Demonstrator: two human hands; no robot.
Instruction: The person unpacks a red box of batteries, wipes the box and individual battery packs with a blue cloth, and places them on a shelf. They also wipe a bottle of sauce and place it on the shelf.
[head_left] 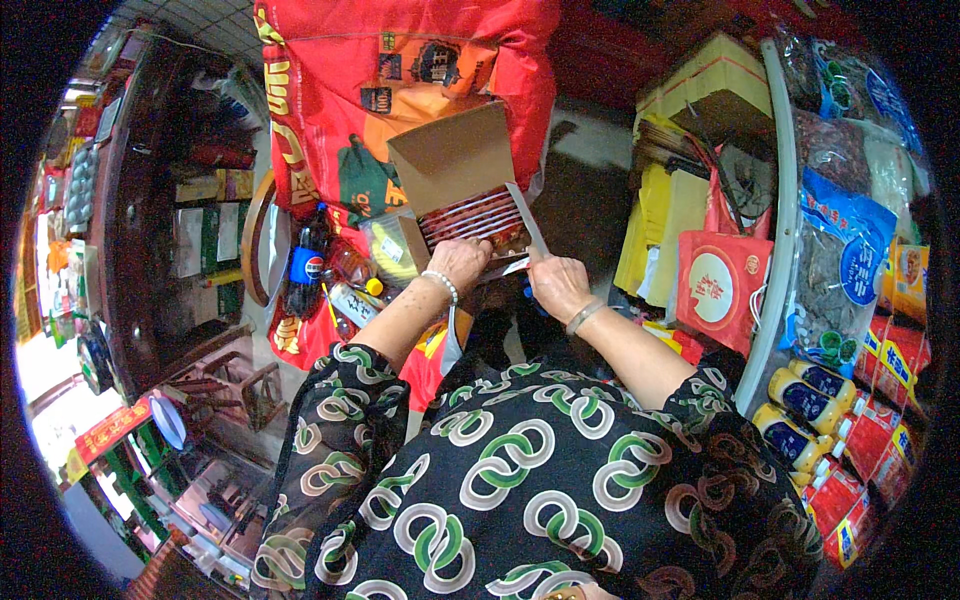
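An open cardboard box [452, 160] is right in front of me, its brown lid flap raised at the far side. Inside stands a row of thin red packets [470, 222] with pale edges. My left hand [460, 264], a bead bracelet on its wrist, reaches over the near left of the box. Its fingers are bent together against the packets, and their tips are hidden. With a bangle on the wrist, my right hand [560, 286] is closed on the box's near right edge, thumb and fingers pinching the pale side flap [532, 232].
Behind the box is a large red printed sack [330, 90]. A cola bottle [307, 262] and a yellow-capped bottle [352, 268] stand to the left. Rightward are a red gift bag [722, 285], a yellow carton [712, 85] and a shelf of bagged goods [845, 250].
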